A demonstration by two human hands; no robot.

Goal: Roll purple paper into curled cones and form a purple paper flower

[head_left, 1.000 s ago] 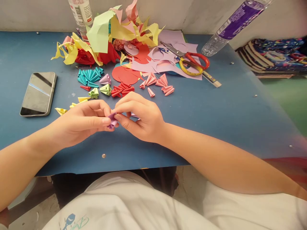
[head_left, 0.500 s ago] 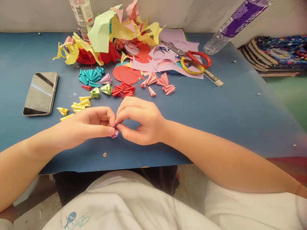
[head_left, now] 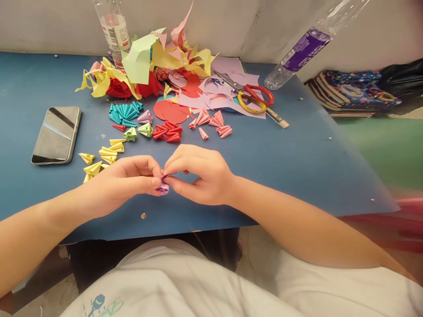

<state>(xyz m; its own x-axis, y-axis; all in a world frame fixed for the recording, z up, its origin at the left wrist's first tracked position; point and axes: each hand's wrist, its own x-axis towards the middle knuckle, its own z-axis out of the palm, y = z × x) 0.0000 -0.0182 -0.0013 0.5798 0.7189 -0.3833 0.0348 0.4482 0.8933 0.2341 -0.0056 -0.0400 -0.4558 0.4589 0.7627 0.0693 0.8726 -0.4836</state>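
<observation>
A small purple rolled-paper piece (head_left: 163,188) with several curled openings is held between my two hands. My left hand (head_left: 132,178) pinches it from the left with thumb and fingers. From the right, my right hand (head_left: 201,174) pinches its upper edge between thumb and index finger. Just beyond my hands lie red paper cones (head_left: 168,131), light green cones (head_left: 145,129), a lilac cone cluster (head_left: 145,116), teal cones (head_left: 124,113) and pink cones (head_left: 216,119). Yellow cones (head_left: 109,153) lie beside my left hand, some partly hidden by it.
Crumpled paper scraps (head_left: 139,61) and a clear bottle (head_left: 115,35) stand at the back. Scissors (head_left: 253,99) and a craft knife (head_left: 276,118) rest on cut purple paper (head_left: 224,99). A purple-labelled bottle (head_left: 294,57) stands right; a phone (head_left: 56,135) lies left on the blue table (head_left: 280,163).
The view has shifted slightly. Both hands keep hold of the purple rolled-paper piece, which is turned a little so that its curled openings show more.
</observation>
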